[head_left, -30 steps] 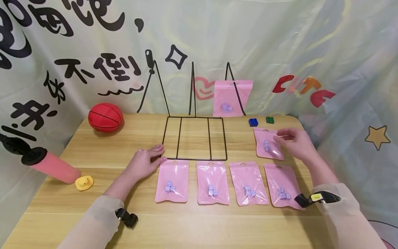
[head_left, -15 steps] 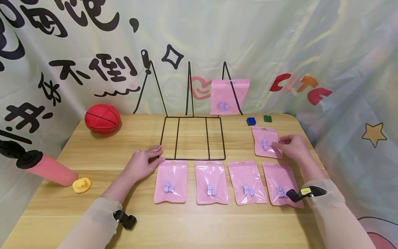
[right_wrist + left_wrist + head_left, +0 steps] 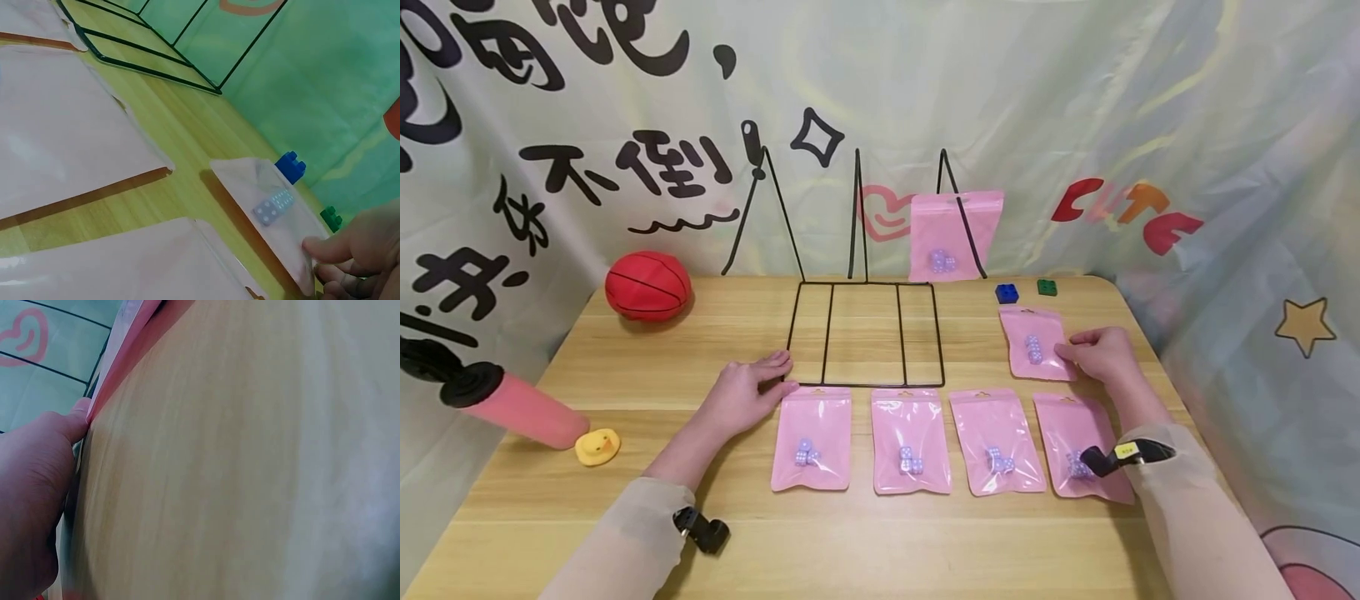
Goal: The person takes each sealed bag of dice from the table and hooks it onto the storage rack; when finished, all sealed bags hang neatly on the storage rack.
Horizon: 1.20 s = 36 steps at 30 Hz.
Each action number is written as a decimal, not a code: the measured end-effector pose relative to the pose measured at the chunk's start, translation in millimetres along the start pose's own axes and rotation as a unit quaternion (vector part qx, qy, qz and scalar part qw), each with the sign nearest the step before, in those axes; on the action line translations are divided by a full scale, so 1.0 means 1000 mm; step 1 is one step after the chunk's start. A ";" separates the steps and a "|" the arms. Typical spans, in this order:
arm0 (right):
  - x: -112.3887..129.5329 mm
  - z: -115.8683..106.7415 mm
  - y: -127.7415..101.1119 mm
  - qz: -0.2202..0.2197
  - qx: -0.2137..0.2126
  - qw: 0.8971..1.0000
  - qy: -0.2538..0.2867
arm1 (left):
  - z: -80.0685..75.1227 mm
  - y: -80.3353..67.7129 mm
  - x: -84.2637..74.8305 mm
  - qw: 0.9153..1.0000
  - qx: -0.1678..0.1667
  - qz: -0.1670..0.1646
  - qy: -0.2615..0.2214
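A pale printed fabric backdrop (image 3: pixel 1045 100) with black brush characters hangs behind a light wooden tabletop (image 3: pixel 625 375). At the middle of the tabletop stands a black wire display rack (image 3: pixel 865 333): its flat base frame has three compartments and its thin uprights lean against the backdrop. A glossy pink zip pouch holding lilac dice (image 3: pixel 955 236) hangs on the rightmost upright.

A red rubber ball with black seams (image 3: pixel 648 285) lies at the far left of the tabletop. Nearer on the left edge rests a pink cylindrical hand pump with a black cap (image 3: pixel 490 396), and a small yellow rubber duck (image 3: pixel 597 446) sits just beside its end.

Along the near side of the rack lies a row of four flat pink pouches (image 3: pixel 917 440), each with a small cluster of dice inside. A fifth pink pouch of dice (image 3: pixel 1034 342) lies flat on the tabletop to the right of the rack, behind the row's rightmost pouch.

The right hand (image 3: pixel 1101 354) pinches the right edge of this fifth pouch; the right wrist view shows the thumb on top of the edge and the fingers curled beneath. The left hand (image 3: pixel 748 392) rests flat on the tabletop with relaxed, straight fingers, its fingertips at the near left corner of the rack's base frame, holding nothing.

Behind the fifth pouch sit a small blue toy brick (image 3: pixel 1007 292) and a small green toy brick (image 3: pixel 1047 287), near each other but apart.
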State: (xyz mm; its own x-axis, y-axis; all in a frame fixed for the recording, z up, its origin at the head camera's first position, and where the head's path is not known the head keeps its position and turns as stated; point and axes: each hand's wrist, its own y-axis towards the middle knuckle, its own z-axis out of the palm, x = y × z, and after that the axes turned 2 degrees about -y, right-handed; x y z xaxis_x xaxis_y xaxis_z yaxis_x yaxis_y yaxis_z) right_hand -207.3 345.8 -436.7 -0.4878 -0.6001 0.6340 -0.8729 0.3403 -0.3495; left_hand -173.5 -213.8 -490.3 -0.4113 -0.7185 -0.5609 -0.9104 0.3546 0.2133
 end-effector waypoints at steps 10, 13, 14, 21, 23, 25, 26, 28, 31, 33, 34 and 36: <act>0.012 0.008 -0.001 0.022 0.002 0.999 -0.031 | 0.000 -0.002 -0.001 1.000 -0.007 0.004 -0.003; 0.014 0.010 0.000 0.031 0.006 0.999 -0.022 | 0.000 -0.002 0.000 1.000 -0.007 0.007 -0.004; 0.014 0.011 0.001 0.035 0.008 0.999 -0.018 | 0.000 -0.002 0.000 1.000 -0.009 0.008 -0.003; 0.014 0.011 0.001 0.028 0.016 0.999 0.003 | 0.000 -0.001 0.002 1.000 -0.011 0.011 0.001; 0.013 0.009 0.001 0.019 0.017 1.000 0.006 | 0.001 -0.001 0.002 1.000 -0.011 0.011 0.000; 0.012 0.008 0.001 0.007 0.019 1.000 0.007 | 0.001 0.000 0.001 1.000 -0.011 0.011 -0.001; 0.012 0.007 0.001 0.002 0.020 1.000 0.008 | 0.001 0.000 0.000 1.000 -0.010 0.011 -0.002; 0.011 0.005 0.000 -0.008 0.022 1.000 0.011 | 0.000 0.000 -0.001 1.000 -0.009 0.007 -0.002; 0.011 0.003 -0.003 -0.014 0.025 1.000 0.013 | 0.000 0.000 -0.002 1.000 -0.004 0.004 -0.001; 0.011 0.001 -0.004 -0.022 0.027 0.999 0.013 | -0.001 0.000 -0.002 1.000 0.000 0.000 0.002; 0.011 0.001 -0.005 -0.029 0.028 0.999 0.012 | -0.001 0.000 -0.002 1.000 0.000 0.000 0.004; 0.011 -0.001 -0.006 -0.046 0.031 0.998 0.012 | -0.001 0.000 -0.001 1.000 0.000 0.004 0.008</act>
State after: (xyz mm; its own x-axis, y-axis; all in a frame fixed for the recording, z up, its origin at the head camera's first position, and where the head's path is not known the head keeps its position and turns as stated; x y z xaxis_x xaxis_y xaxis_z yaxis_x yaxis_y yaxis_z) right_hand -207.5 337.4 -427.1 -0.4054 -0.6088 0.6819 -0.9133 0.2375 -0.3309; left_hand -172.8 -213.4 -489.1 -0.4184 -0.7251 -0.5470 -0.9074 0.3597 0.2173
